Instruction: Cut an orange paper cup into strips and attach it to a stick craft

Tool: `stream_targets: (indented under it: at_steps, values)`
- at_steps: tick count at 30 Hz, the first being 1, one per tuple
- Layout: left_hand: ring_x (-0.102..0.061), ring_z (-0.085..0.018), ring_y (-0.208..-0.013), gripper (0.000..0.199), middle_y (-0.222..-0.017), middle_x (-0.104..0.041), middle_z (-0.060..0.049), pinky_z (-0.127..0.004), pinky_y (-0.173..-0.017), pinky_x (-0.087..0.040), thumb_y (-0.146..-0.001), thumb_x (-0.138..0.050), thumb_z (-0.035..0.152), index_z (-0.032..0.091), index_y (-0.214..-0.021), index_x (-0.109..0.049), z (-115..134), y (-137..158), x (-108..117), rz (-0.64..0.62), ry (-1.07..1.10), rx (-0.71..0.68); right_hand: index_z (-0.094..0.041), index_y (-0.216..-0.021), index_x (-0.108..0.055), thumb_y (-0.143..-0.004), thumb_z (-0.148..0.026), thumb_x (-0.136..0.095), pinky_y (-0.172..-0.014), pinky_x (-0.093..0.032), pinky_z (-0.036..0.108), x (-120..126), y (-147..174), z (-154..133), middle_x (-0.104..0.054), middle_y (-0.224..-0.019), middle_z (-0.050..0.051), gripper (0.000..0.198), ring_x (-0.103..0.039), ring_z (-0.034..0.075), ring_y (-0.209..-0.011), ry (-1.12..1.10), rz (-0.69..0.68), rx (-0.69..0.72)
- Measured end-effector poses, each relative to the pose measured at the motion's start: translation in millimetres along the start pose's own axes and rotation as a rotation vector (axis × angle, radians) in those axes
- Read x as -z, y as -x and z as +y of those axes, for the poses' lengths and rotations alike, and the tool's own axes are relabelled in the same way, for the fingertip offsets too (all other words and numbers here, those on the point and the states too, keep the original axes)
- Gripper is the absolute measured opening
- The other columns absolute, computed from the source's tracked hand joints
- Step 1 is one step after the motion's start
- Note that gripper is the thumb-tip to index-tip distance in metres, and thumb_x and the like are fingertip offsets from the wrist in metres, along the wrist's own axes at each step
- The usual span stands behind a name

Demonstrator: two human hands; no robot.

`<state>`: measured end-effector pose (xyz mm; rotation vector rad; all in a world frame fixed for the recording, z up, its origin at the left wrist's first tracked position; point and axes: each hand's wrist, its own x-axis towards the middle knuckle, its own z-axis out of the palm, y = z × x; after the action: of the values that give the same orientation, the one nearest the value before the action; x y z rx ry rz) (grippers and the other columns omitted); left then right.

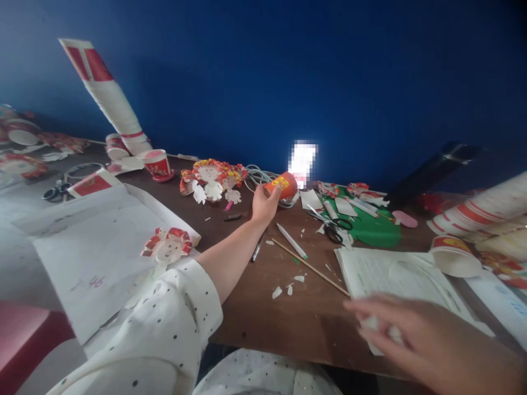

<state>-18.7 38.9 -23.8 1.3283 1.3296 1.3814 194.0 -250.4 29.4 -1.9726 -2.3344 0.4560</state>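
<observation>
White sleeve (152, 340), scattered dark dots; wide cuff (203, 291).

Head cam here, looking forward and down from the wearer's head, across a dark brown wood-look tabletop (263, 318) to a plain deep-blue wall (247, 82) filling the top. It's pretty close in: a blurry bare right hand (415, 334) looms big at lower right, and a white, black-dotted fabric sleeve (164, 323) comes up from bottom left. Wide coverage too, with tall white-and-red paper-cup stacks (107, 101) toward both sides.
</observation>
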Motion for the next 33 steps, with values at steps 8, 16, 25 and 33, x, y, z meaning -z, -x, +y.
stream_targets:
  at_steps: [8, 16, 25, 33]
  values:
    - [-0.052, -0.012, -0.068, 0.044, -0.075, -0.048, 0.002, -0.026, -0.064, -0.043, -0.078, -0.053, 0.062, 0.019, -0.086, -0.051, -8.3, -7.0, 3.3, 0.054, 0.056, 0.081, -0.015, -0.106, -0.056, -0.077, -0.021, -0.058, -0.069, -0.045, 0.031, 6.3, -148.6, -90.9, -0.061, -0.103, 0.014, 0.03, -0.062, 0.027, -0.092, 0.367, 0.073, -0.045]
    - [-0.05, -0.012, -0.067, 0.042, -0.076, -0.05, 0.001, -0.026, -0.065, -0.042, -0.08, -0.053, 0.059, 0.018, -0.09, -0.053, -8.6, -7.8, 1.1, 0.051, 0.025, 0.07, -0.014, -0.097, -0.055, -0.082, -0.013, -0.045, -0.063, -0.041, 0.032, 3.8, -172.9, -72.1, -0.064, -0.091, 0.015, 0.018, -0.065, 0.027, -0.081, 0.387, -0.035, -0.058]
    - [-0.056, -0.017, -0.084, 0.048, -0.095, -0.06, -0.007, -0.031, -0.078, -0.045, -0.078, -0.059, 0.052, 0.017, -0.111, -0.056, 1.3, 2.9, -0.8, 0.033, -0.044, -0.087, -0.019, -0.095, -0.056, -0.092, -0.027, -0.032, -0.06, -0.035, 0.03, 47.5, -176.7, 14.0, -0.066, -0.097, 0.012, 0.026, -0.064, 0.024, -0.081, 0.209, 0.076, -0.295]
    - [-0.059, -0.022, -0.101, 0.058, -0.111, -0.061, -0.011, -0.036, -0.087, -0.046, -0.069, -0.071, 0.042, 0.019, -0.118, -0.051, 2.7, 5.3, 0.4, -0.047, -0.061, -0.182, -0.019, -0.117, -0.059, -0.092, -0.038, -0.036, -0.073, -0.043, 0.033, 38.6, -222.0, 58.4, -0.066, -0.112, 0.014, 0.039, -0.063, 0.026, -0.097, 0.088, 0.356, -0.349]
